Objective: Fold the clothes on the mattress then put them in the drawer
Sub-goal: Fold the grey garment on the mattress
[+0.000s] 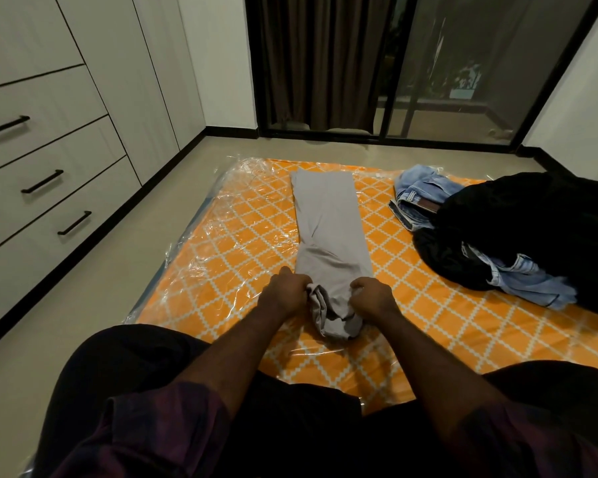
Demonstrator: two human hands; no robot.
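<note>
The grey trousers (pixel 328 236) lay on the mattress (pixel 221 257), long axis running straight away from the person. Left hand (pixel 285 293) and right hand (pixel 373 298) each gripped the bunched near end.

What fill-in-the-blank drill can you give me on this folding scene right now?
The left hand and right hand both grip the near end of the ______ trousers.
The mattress under them is patterned white and ______.
The blue jeans lie partly under a ______ garment.
The drawers on the person's left are all ______.
Missing words: grey; orange; black; closed.
</note>
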